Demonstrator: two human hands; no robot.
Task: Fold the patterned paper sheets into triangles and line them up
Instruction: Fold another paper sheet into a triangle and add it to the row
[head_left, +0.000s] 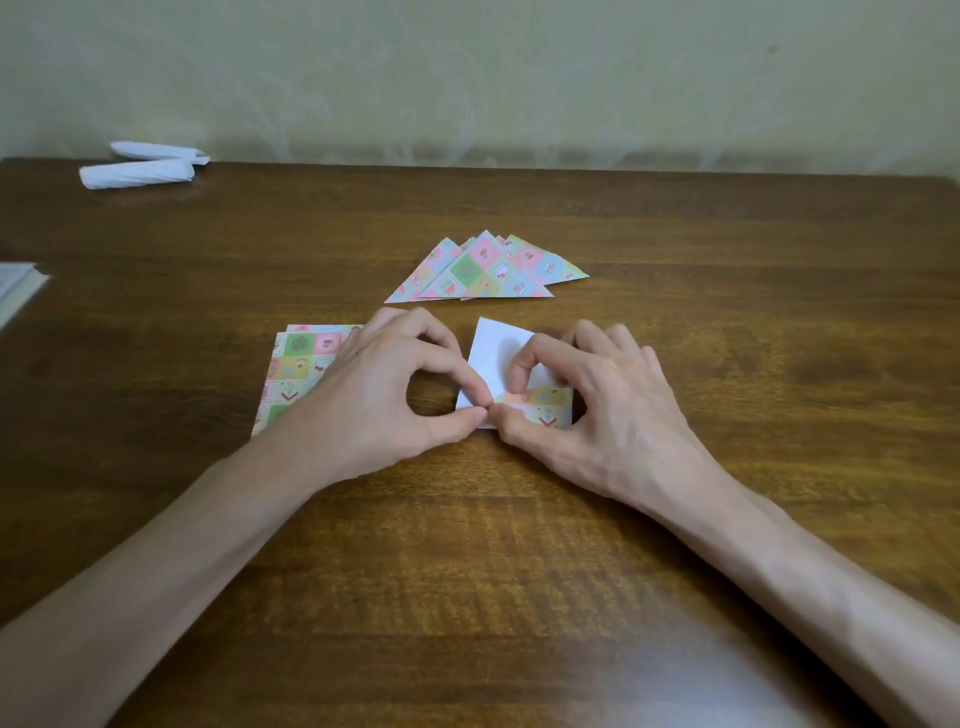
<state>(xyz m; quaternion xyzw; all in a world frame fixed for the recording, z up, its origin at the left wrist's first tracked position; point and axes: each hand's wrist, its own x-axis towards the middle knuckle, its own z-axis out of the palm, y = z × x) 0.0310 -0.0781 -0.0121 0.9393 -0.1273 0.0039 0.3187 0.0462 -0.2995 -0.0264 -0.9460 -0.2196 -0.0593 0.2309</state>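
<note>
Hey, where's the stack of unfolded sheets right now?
In the head view, the stack lies on the table left of centre, partly under the left hand, beside the sheet being folded and nearer than the triangles.

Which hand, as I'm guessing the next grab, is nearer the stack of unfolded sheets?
Left. The left hand overlaps the stack; the right hand is farther right, pinching the half-folded sheet.

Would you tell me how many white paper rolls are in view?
2. Rear white roll far back-left on the table; front white roll just before it.
</note>
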